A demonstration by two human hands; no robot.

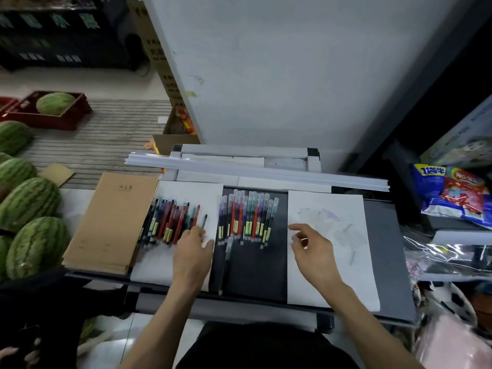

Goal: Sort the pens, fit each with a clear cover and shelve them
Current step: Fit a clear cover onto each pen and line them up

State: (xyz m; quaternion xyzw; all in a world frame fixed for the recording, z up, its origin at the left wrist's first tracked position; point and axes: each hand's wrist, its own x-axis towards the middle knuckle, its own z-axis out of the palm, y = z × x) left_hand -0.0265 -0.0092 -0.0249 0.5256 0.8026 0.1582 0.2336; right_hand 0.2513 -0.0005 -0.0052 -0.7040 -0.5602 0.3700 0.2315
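Dark work table [255, 275] in a shop corner; watermelons [29, 201] on the floor at 9 o'clock. Bare pens [170, 222] are heaped on the left white sheet [159, 265]. Covered pens [247, 219] lie in a row on the dark strip, centre. Left hand [191, 254] pinches the lower end of a single dark pen [204, 221], which points to 12 o'clock. Right hand [312, 247] is over the right white sheet [332, 283], fingers loosely curled; cannot tell if it holds anything. Faint clear covers [322, 215] lie at its 12 o'clock.

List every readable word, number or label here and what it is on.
"1": blue snack bag; the rest of its print is blurred.
Brown notebook title: too small to read.
Pen labels: too small to read.
Cardboard box and dark crates: print blurred.
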